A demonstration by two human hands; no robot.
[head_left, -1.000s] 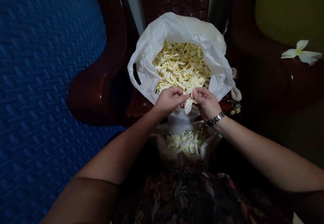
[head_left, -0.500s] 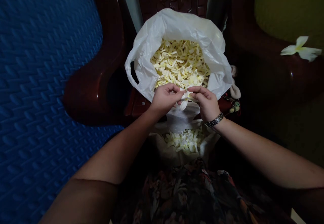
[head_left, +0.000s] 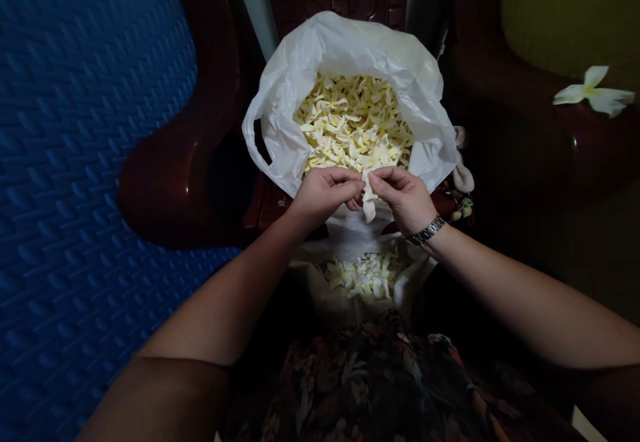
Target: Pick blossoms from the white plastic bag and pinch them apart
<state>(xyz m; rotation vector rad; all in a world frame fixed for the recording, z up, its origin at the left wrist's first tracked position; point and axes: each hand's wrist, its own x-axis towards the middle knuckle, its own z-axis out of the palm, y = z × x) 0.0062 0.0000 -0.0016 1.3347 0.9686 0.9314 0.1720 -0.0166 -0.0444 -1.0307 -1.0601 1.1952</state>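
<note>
Between my fingertips is a pale cream flower (head_left: 369, 203), its petals hanging down. My left hand (head_left: 327, 192) pinches it from one side. From the other side my right hand (head_left: 404, 195), with a metal watch band (head_left: 427, 230) at the wrist, pinches its petals. Both hands are over the near rim of a white plastic bag (head_left: 430, 122), which holds a heap of pale yellow-white flowers (head_left: 355, 119). Below my hands, close to my lap, a second white bag (head_left: 313, 282) holds more whitish flowers (head_left: 367, 274). The exact grip is partly hidden by my fingers.
A dark red carved wooden chair (head_left: 160, 175) surrounds the bag, with curved arms at both sides. One white flower (head_left: 595, 92) lies on the right arm. Small trinkets (head_left: 463, 182) sit right of the bag. Blue textured matting (head_left: 65, 195) covers the left floor.
My right fingers have closed further onto the flower, and its petals look more gathered and folded. The hands stay at nearly the same place; the view has shifted slightly.
</note>
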